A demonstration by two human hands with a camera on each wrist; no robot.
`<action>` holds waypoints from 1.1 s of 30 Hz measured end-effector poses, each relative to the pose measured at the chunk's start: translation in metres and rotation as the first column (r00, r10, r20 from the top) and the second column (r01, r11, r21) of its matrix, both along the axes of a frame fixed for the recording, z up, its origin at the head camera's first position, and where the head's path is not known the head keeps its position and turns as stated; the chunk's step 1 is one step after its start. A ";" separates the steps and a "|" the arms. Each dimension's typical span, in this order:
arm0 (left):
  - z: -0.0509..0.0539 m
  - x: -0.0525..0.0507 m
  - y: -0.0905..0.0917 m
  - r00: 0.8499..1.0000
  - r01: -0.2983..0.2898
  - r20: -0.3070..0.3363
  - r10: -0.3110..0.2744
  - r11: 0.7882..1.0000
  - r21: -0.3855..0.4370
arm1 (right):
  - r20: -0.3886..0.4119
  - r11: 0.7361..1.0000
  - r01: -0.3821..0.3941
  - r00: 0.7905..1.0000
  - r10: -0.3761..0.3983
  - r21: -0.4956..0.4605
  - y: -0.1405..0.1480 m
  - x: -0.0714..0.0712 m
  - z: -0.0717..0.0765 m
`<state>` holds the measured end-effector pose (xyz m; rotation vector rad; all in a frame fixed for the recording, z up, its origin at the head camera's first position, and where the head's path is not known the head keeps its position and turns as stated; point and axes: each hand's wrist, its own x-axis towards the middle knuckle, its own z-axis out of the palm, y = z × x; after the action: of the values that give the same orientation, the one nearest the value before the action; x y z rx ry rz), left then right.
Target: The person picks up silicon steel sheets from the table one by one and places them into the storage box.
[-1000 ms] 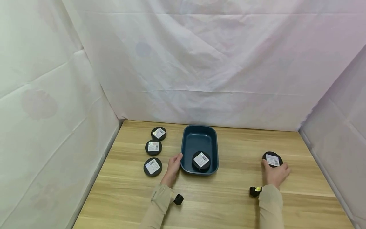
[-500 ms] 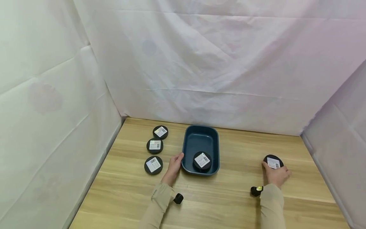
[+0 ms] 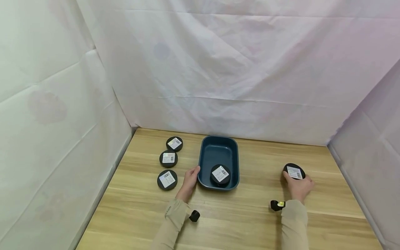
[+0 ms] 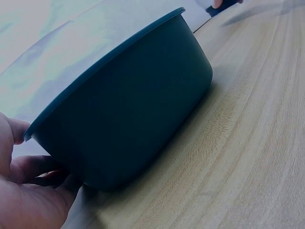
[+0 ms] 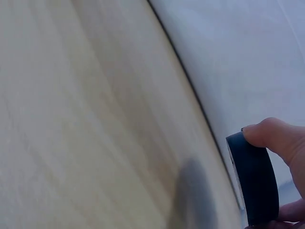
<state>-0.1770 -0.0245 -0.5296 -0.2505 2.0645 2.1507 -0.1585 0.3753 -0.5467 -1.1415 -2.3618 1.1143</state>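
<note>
My right hand (image 3: 300, 187) holds a black round disc (image 3: 294, 171) with a white label, at the right of the table. In the right wrist view the disc (image 5: 255, 179) sits between thumb and fingers, off the wood, with a shadow below. My left hand (image 3: 189, 182) grips the near left corner of a dark blue rectangular tub (image 3: 200, 156). Thumb at the rim and fingers against the outer wall show in the left wrist view, where the tub (image 4: 128, 100) stands on the table. Another labelled black disc (image 3: 220, 174) lies at the tub's near end, perhaps on something dark beneath it.
Left of the tub, three labelled black discs lie in a column: a far disc (image 3: 174, 143), a middle disc (image 3: 168, 158) and a near disc (image 3: 167, 180). White cloth (image 3: 234, 69) hangs behind and beside the wooden table (image 3: 237, 222).
My right hand, with the disc, has moved a little left and away from me in the head view. The left hand stays at the tub's corner. The head view has shifted slightly.
</note>
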 end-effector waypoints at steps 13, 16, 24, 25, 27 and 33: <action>-0.010 -0.004 0.001 1.000 -0.022 0.013 0.022 1.000 0.002 | -0.132 0.991 -0.062 0.988 0.078 0.115 -0.018 -0.002 0.050; -0.025 -0.009 0.001 1.000 -0.023 0.014 0.023 1.000 0.002 | -0.162 0.986 -0.075 0.982 0.099 0.149 -0.021 -0.001 0.064; -0.035 -0.012 0.002 1.000 -0.029 0.009 0.030 1.000 -0.002 | -0.153 0.975 -0.128 0.976 0.157 0.183 -0.031 0.001 0.094; -0.035 -0.012 0.002 1.000 -0.028 0.007 0.028 1.000 -0.002 | -0.140 0.974 -0.139 0.976 0.165 0.179 -0.032 0.002 0.097; -0.034 -0.012 0.002 1.000 -0.026 0.007 0.026 1.000 -0.001 | -0.107 0.973 -0.159 0.978 0.178 0.169 -0.036 0.004 0.103; -0.034 -0.011 0.001 1.000 -0.019 0.002 0.019 1.000 -0.011 | -0.060 0.959 -0.227 0.969 0.240 0.167 -0.051 0.008 0.117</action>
<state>-0.1884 -0.0237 -0.5636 -0.2738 2.0822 2.1491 -0.1500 0.3242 -0.4293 -0.7655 -2.5190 0.9986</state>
